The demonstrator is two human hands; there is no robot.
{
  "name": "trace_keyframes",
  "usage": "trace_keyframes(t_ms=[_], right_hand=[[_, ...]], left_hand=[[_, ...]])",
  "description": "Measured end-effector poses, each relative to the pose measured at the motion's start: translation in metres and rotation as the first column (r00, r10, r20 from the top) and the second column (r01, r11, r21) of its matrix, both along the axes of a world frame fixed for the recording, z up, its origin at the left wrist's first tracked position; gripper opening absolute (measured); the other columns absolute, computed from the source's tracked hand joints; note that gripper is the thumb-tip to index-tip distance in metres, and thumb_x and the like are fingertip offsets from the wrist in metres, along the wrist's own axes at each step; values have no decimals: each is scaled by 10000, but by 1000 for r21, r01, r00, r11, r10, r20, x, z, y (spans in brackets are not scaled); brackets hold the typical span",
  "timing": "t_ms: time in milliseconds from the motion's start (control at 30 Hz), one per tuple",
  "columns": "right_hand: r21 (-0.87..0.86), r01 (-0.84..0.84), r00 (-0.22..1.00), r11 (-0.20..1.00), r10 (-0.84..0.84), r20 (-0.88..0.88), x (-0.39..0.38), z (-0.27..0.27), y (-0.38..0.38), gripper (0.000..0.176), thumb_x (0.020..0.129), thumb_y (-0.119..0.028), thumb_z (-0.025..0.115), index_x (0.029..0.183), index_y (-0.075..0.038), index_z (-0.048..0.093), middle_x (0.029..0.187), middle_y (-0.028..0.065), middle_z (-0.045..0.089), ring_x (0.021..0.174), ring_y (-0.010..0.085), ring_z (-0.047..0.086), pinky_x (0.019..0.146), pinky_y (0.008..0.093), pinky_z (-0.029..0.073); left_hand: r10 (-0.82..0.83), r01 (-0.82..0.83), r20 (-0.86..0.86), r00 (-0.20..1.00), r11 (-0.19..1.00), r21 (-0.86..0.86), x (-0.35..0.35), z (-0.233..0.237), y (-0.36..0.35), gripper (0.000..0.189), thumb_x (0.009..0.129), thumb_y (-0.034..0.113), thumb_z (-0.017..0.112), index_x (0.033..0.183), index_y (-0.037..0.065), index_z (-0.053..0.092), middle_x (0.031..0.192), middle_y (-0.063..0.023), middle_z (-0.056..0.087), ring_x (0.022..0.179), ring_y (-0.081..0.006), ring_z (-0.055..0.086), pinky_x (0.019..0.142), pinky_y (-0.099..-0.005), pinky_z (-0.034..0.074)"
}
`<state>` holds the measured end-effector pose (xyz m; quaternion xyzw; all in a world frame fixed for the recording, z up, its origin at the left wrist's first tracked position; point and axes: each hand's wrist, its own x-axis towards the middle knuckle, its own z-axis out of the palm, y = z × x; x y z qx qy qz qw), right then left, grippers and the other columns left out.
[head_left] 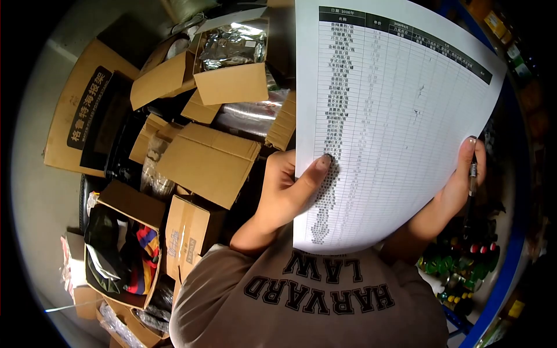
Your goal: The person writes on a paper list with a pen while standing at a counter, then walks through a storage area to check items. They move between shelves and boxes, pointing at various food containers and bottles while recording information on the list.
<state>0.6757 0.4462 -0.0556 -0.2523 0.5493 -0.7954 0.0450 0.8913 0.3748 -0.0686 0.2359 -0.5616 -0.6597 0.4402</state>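
printed sheet (394, 127) held up in front of the chest, both hands on it; left hand (284, 191) grasps the lower left edge, thumb (316, 171) pressed on the first column; right hand (458, 185) fingers clenched on the right edge and a pen (473, 174) together; grid looks mostly blank, a few faint marks mid-sheet, so my read: marking barely begun, most rows left; open cardboard boxes (209, 162) on the floor (35, 203) to the left, bottles (464, 261) on the blue shelf (510, 255) to the right
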Motion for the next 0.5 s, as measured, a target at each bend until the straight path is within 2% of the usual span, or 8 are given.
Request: trace_keyframes(t_ms=[400, 500], right_hand=[[20, -44, 997, 999, 46, -70, -7, -2, -4, 217, 791, -222, 563, 753, -10, 536, 736, 20, 534, 692, 92, 449, 678, 221, 371], [39, -6, 996, 999, 9, -93, -6, -3, -4, 213, 796, -218, 557, 742, -13, 535, 723, 12, 533, 679, 86, 444, 669, 216, 366]], left_hand=[[-11, 12, 27, 1000, 999, -29, 6, 3, -5, 250, 816, 144, 503, 662, -46, 556, 551, -8, 528, 496, -35, 436, 443, -190, 335], [17, -16, -7, 1000, 998, 64, 2, 5, -3, 236, 811, 133, 508, 670, -49, 562, 569, -14, 546, 504, -38, 448, 452, -190, 345]])
